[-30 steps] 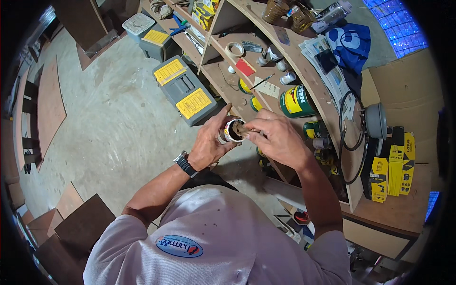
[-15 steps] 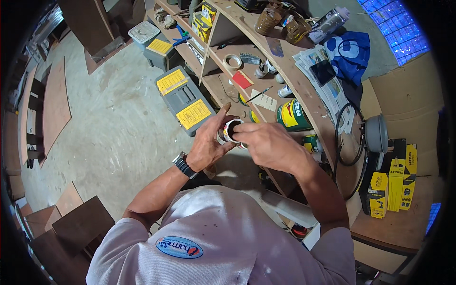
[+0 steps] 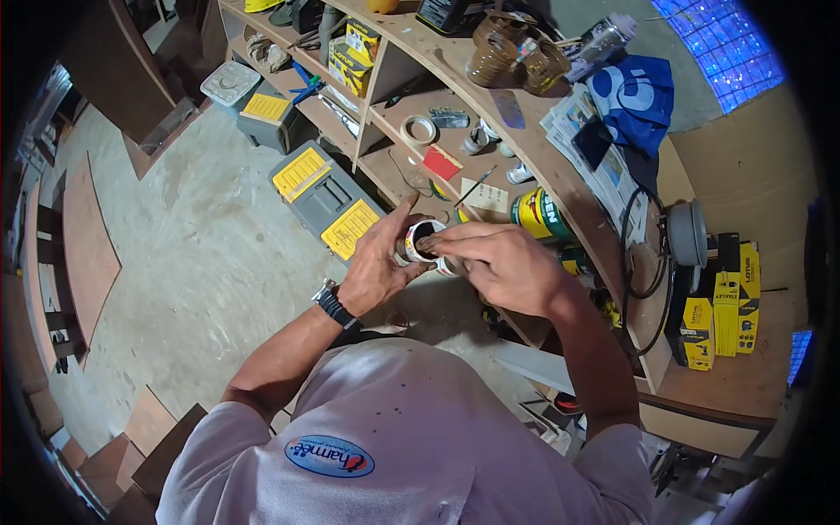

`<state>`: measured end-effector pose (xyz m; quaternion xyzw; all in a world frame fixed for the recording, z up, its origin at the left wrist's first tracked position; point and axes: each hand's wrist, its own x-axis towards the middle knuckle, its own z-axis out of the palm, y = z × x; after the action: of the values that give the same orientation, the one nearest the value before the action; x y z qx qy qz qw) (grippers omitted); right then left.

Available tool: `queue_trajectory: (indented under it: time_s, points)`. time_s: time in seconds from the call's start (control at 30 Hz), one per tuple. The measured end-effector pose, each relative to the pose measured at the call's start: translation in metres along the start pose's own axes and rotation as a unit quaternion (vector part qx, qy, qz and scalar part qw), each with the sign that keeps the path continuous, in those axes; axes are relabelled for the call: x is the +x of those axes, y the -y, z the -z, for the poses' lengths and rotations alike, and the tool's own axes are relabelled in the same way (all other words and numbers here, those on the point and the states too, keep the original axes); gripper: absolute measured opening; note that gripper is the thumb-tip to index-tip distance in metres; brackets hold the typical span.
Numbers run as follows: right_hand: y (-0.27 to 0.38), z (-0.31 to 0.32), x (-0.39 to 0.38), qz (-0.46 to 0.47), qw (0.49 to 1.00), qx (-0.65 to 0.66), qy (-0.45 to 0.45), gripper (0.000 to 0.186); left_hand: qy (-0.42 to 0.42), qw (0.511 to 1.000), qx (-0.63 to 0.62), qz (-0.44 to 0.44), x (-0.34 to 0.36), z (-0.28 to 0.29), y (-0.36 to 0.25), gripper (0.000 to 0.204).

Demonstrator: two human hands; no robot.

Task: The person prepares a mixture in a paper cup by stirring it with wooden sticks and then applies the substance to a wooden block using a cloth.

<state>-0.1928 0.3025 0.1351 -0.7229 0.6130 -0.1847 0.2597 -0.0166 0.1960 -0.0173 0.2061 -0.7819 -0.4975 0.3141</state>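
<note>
My left hand (image 3: 378, 262) is wrapped round a small can (image 3: 411, 248) with a pale rim, dark inside. The can's mouth tilts toward my right hand (image 3: 506, 262). Fingers of that hand are pressed together, their tips darkened and at the can's opening. Whether they pinch anything there is hidden. A second small whitish round piece (image 3: 448, 265) shows below the can, between the hands; its kind is unclear. Just beyond the hands, a thin brush (image 3: 475, 186) lies across a beige sheet (image 3: 486, 196) on the shelf, near a red sheet (image 3: 443, 163).
A grey toolbox with yellow panels (image 3: 325, 199) stands on the floor at left. The curved shelf (image 3: 446, 70) holds masking tape (image 3: 419, 130), a green-yellow paint can (image 3: 540, 213) and newspapers (image 3: 604, 175). A black cable (image 3: 626, 262) hangs at right, near yellow boxes (image 3: 733, 302).
My view has shifted, so shelf and toolbox appear further left. The right hand's fingers have straightened somewhat over the can's mouth; the left hand keeps its hold.
</note>
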Motion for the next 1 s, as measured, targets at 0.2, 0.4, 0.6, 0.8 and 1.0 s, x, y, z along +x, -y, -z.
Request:
queue_trajectory:
  time_s: [0.2,0.4,0.6,0.8,1.0]
  points:
    - [0.032,0.020,0.032,-0.027,0.995,0.067,-0.071,0.035,0.024,0.999,-0.025,0.008,0.017,0.038,0.016,0.114]
    - [0.052,0.026,0.060,-0.080,0.992,0.058,-0.077,0.031,0.028,0.999,-0.042,0.004,0.027,0.063,0.026,0.114]
    - [0.048,0.010,0.077,-0.076,0.987,0.073,-0.125,0.028,0.031,0.998,-0.053,-0.013,0.035,0.082,0.020,0.113]
    - [0.050,-0.021,0.097,-0.045,0.984,-0.015,-0.173,0.026,0.026,0.999,-0.036,-0.030,0.036,0.091,0.020,0.109]
    - [0.052,-0.007,0.097,0.009,0.983,-0.036,-0.182,0.025,0.025,0.999,-0.020,-0.027,0.035,0.098,0.024,0.109]
